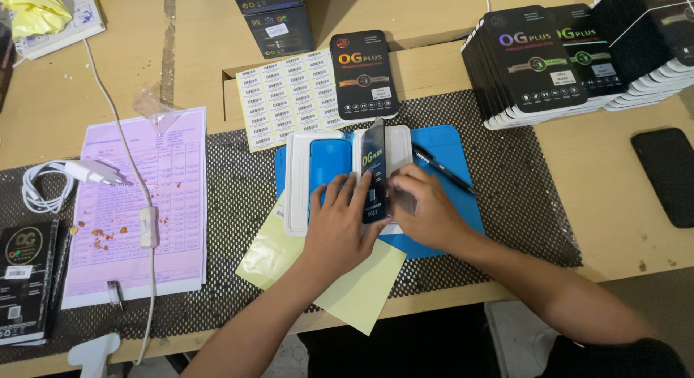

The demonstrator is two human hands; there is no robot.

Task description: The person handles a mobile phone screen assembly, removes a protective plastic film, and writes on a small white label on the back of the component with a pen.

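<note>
Pale yellow paper sheets [358, 291] overhang the tabletop's [614, 204] near edge, just below the white plastic tray [300, 183]. Both hands work over that tray: the left hand [340, 230] lies flat with spread fingers on its blue inset while pinching the lower edge of a glossy black card sleeve [374, 172], and the right hand [423, 212] grips the sleeve's other side, seemingly by the fingertips. The sleeve stands on edge across the tray's middle. A blue mat [448, 150] and a black dotted mesh mat [520, 197] lie beneath the tray. Right of the tray, bare wood gives open room; left of it lies a pink form [144, 204].
</note>
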